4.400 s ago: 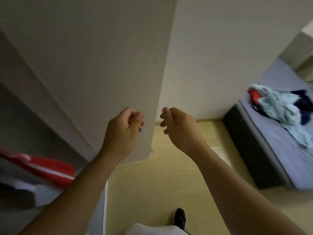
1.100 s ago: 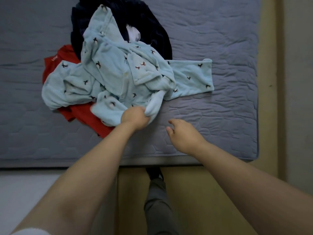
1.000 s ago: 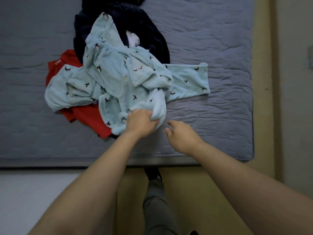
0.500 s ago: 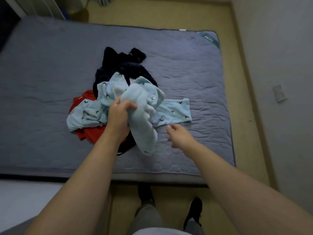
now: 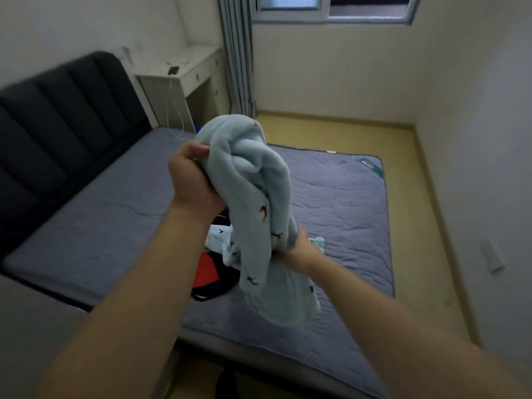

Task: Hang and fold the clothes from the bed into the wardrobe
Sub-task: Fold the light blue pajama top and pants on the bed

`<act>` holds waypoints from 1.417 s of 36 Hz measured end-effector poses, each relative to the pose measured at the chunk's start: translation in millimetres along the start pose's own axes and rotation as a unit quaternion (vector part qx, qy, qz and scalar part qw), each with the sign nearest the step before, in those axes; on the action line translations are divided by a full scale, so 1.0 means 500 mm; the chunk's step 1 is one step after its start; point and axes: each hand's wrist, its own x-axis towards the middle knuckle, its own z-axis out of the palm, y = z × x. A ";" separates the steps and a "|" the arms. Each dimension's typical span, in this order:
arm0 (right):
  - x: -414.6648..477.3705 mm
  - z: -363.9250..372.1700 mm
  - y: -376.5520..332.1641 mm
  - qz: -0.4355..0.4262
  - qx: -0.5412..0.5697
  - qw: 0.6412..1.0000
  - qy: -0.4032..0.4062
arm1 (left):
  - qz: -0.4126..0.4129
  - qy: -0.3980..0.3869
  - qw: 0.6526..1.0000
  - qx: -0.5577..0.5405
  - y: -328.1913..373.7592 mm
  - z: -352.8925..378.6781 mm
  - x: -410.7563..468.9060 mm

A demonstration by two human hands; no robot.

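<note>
Holding the light-blue fleece garment [image 5: 253, 197] up over the mattress [image 5: 345, 203], we clamp our left hand [image 5: 193, 180] round its bunched top, high above the near edge, so the rest hangs free of the pile. Our right hand [image 5: 300, 249] meets the hanging part lower down, probably to find a hem or sleeve and spread it. Its fingers are blurred and half hidden by cloth, so we cannot tell if they grip. Lying by the mattress's near edge: a red garment [image 5: 205, 270], a dark garment [image 5: 227, 279], another pale-blue printed piece [image 5: 217, 237]. Wardrobe not in view; we judge most of the task remains.
</note>
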 end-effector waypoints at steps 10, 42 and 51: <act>-0.083 -0.083 -0.032 0.010 -0.264 0.933 0.245 | 0.048 0.043 0.996 0.056 -0.003 0.062 -0.006; -0.177 -0.341 -0.404 -0.381 -0.558 0.686 0.270 | 0.057 -0.142 0.740 0.655 -0.091 0.187 0.114; -0.218 -0.385 -0.322 -0.119 -0.567 0.785 0.219 | 0.127 -0.115 0.743 0.647 -0.088 0.207 0.128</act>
